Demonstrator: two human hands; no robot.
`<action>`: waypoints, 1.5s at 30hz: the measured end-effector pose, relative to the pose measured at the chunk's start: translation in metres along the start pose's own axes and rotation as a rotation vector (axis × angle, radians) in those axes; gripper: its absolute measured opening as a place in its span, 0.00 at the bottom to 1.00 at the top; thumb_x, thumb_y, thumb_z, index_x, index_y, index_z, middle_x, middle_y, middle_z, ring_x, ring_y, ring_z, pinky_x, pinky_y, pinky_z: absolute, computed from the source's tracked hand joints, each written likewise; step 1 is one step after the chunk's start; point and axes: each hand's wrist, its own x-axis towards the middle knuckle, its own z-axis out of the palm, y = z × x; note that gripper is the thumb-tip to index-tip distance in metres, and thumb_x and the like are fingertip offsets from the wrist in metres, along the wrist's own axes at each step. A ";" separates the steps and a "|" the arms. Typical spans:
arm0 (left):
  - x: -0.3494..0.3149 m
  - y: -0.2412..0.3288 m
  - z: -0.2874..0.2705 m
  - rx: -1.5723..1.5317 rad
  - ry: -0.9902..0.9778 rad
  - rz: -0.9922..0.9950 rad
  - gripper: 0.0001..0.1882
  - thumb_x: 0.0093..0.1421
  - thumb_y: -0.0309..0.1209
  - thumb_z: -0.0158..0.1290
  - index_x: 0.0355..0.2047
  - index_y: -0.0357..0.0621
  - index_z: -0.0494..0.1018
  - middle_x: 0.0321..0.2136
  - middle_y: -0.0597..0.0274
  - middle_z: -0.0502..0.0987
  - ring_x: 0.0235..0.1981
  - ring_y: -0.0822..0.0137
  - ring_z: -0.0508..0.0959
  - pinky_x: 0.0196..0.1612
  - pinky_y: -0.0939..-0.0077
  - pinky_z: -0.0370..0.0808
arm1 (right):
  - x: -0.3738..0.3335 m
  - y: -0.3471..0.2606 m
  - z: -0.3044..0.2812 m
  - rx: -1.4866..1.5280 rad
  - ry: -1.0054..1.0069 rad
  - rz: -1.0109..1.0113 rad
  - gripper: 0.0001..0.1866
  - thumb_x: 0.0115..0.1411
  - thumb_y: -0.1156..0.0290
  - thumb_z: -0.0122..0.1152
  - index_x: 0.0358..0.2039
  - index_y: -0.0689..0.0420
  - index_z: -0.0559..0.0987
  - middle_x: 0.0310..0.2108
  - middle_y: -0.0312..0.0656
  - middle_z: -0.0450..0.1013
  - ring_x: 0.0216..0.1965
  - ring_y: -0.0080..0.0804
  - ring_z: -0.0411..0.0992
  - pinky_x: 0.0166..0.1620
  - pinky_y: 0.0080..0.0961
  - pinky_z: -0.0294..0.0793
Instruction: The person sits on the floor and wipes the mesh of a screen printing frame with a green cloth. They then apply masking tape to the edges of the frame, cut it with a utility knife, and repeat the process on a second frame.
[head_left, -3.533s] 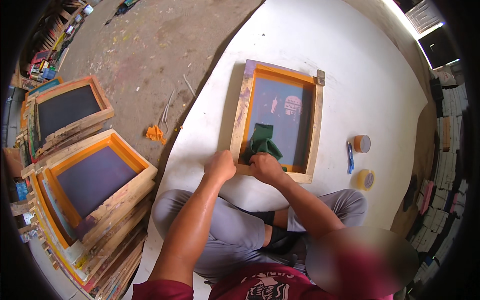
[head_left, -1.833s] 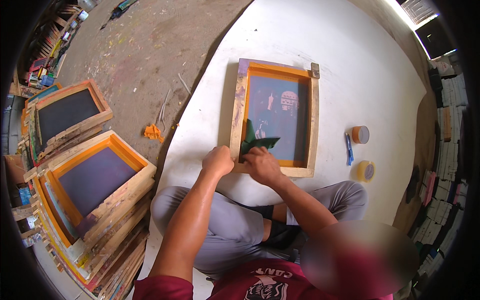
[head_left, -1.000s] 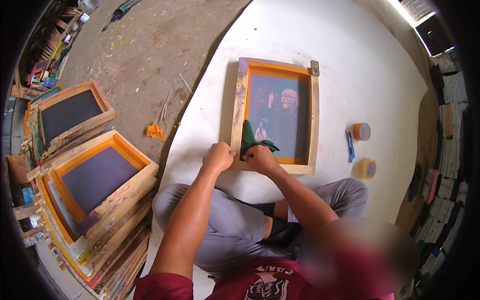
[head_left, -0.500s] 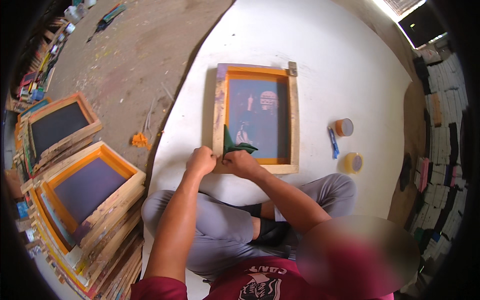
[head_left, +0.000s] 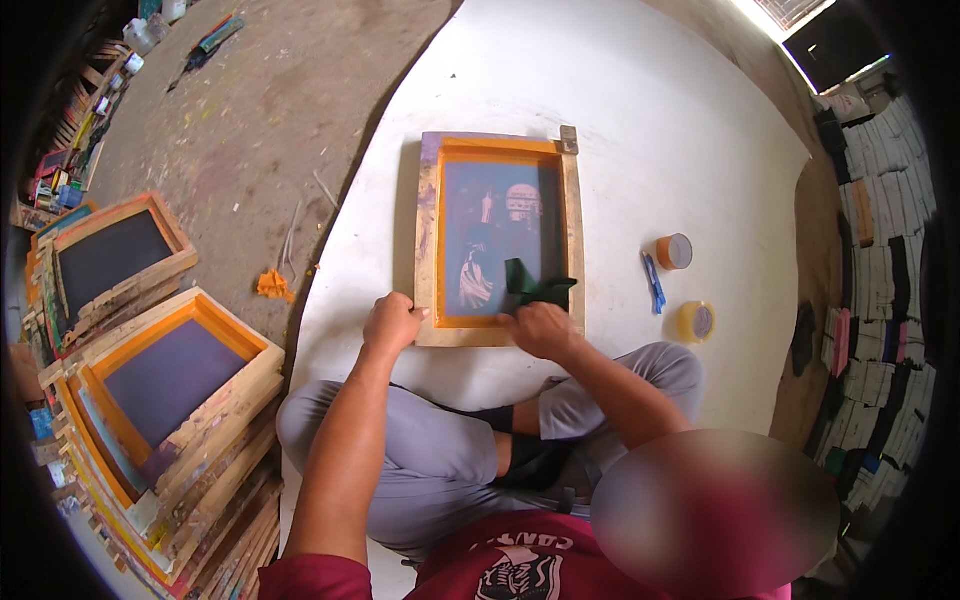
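White sheeting (head_left: 620, 90) bears one silkscreen frame (head_left: 427, 235) and, right, two tape rolls (head_left: 695, 321); curled left hand (head_left: 392, 322) touches the near-left corner, right hand (head_left: 545, 330) pinches one green cloth (head_left: 537, 291).

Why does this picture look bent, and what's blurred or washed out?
Head view: the fisheye lens bends edges near the dark rim; glare bleaches the upper-right opening; an oval patch, lower right, is smeared; the wooden frame casts soft shadow leftward.

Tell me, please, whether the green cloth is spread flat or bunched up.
Bunched up: the green cloth shows raised folds at the right hand, not one flat layer.
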 end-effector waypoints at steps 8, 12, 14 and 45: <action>0.005 -0.015 0.002 -0.076 -0.057 -0.126 0.21 0.59 0.44 0.67 0.25 0.36 0.79 0.28 0.41 0.83 0.34 0.42 0.84 0.38 0.50 0.79 | 0.025 -0.017 -0.066 0.135 -0.570 0.344 0.28 0.72 0.49 0.47 0.45 0.64 0.82 0.46 0.61 0.79 0.50 0.58 0.77 0.56 0.52 0.76; 0.006 -0.011 0.006 -0.146 -0.067 -0.151 0.18 0.59 0.42 0.68 0.32 0.38 0.81 0.31 0.44 0.85 0.34 0.45 0.85 0.39 0.53 0.80 | 0.006 0.004 -0.033 0.284 -0.374 0.238 0.26 0.72 0.50 0.50 0.42 0.63 0.82 0.43 0.59 0.78 0.49 0.60 0.76 0.55 0.52 0.74; 0.003 -0.011 0.007 -0.173 -0.045 -0.141 0.18 0.59 0.41 0.68 0.40 0.39 0.82 0.36 0.47 0.86 0.39 0.47 0.86 0.44 0.55 0.81 | -0.013 0.009 -0.011 0.181 -0.201 0.168 0.21 0.71 0.54 0.56 0.32 0.60 0.82 0.33 0.56 0.78 0.40 0.59 0.77 0.47 0.54 0.78; -0.010 0.005 -0.012 -0.234 -0.066 -0.153 0.20 0.61 0.38 0.66 0.46 0.36 0.79 0.31 0.49 0.86 0.22 0.59 0.86 0.33 0.64 0.82 | 0.040 0.008 -0.111 -0.503 -0.854 -0.127 0.37 0.76 0.40 0.33 0.39 0.49 0.90 0.41 0.36 0.82 0.64 0.43 0.64 0.77 0.59 0.34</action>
